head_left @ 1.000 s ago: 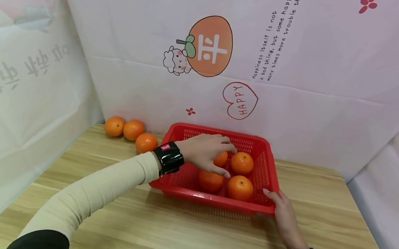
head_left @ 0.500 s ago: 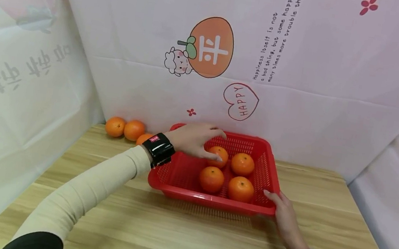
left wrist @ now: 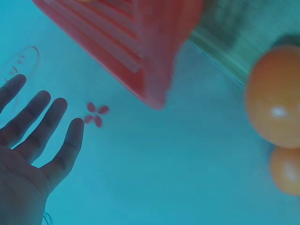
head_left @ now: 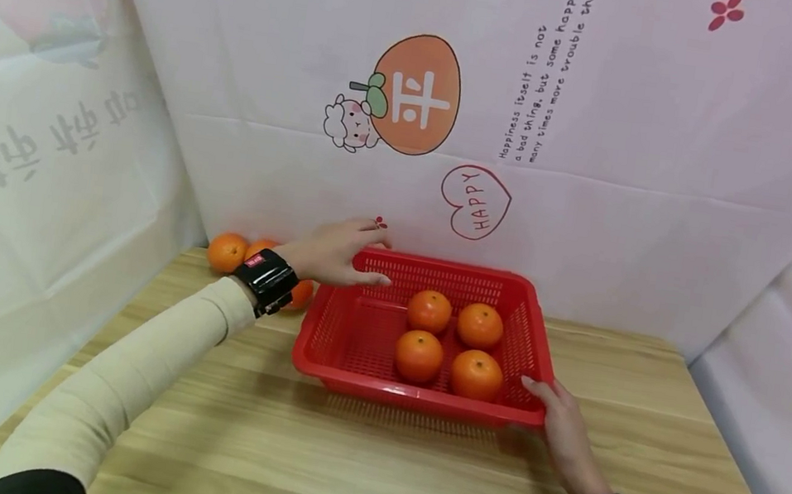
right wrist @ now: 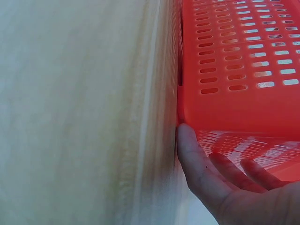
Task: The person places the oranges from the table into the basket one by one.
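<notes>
A red plastic basket [head_left: 413,399] stands on the table with several oranges [head_left: 477,374] in its middle and right part. My left hand [head_left: 335,251] is over the basket's back left corner, holding nothing. In the left wrist view the fingers [left wrist: 44,126] of that hand are spread and fairly straight. My right hand [head_left: 567,432] grips the basket's front right corner, its thumb over the rim. In the right wrist view the other fingers [right wrist: 192,150] lie against the outside of the red wall [right wrist: 225,110]. Beyond the left wrist sit loose oranges [head_left: 227,252], partly hidden by the wristband.
The wood-grain table [head_left: 336,473] runs up to a printed white cloth backdrop [head_left: 591,248] close behind the basket. Cloth also hangs along the left side [head_left: 74,180] and the right side [head_left: 788,349]. Each wrist bears a black band [head_left: 267,280].
My left hand has moved left and back, from over the oranges in the basket to its back left corner. The right hand and the basket have stayed nearly where they were.
</notes>
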The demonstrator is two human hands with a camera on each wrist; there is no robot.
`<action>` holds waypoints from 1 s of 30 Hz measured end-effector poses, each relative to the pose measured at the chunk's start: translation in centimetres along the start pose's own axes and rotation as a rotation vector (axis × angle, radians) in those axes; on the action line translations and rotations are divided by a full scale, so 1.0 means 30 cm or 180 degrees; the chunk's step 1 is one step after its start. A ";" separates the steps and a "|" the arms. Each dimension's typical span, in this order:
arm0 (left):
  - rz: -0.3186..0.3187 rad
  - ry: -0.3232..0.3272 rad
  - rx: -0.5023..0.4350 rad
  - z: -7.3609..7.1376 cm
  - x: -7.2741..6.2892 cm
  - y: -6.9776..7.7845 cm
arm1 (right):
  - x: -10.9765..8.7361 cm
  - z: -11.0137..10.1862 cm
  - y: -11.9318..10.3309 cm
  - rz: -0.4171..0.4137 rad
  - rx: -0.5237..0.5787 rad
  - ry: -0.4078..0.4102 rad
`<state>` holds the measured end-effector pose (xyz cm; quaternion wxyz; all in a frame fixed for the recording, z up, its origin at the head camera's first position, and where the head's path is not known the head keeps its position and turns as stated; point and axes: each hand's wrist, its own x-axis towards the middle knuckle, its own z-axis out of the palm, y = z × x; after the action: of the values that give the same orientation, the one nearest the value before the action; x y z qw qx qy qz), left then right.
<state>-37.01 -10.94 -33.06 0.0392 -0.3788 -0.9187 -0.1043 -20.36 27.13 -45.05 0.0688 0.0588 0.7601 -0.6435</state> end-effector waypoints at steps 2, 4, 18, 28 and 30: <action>-0.0046 0.0032 -0.0027 -0.007 -0.015 -0.026 | 0.001 0.000 -0.001 0.0009 0.0021 0.0004; -0.0108 0.0098 -0.0065 -0.014 -0.029 -0.052 | 0.001 0.001 -0.002 0.0024 0.0037 0.0010; -0.0652 0.0227 -0.0259 -0.022 -0.125 -0.181 | 0.003 0.003 -0.004 0.0117 0.0029 -0.0019; -0.0894 -0.0086 -0.0195 0.037 -0.179 -0.275 | 0.005 0.001 -0.001 0.0072 0.0032 -0.0002; -0.0915 -0.0153 -0.0218 0.043 -0.184 -0.280 | 0.006 0.000 -0.001 0.0095 0.0044 -0.0001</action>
<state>-38.99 -20.27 -36.50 -0.0111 -0.2468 -0.9601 -0.1310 -20.54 27.12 -45.04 0.0781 0.0706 0.7547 -0.6476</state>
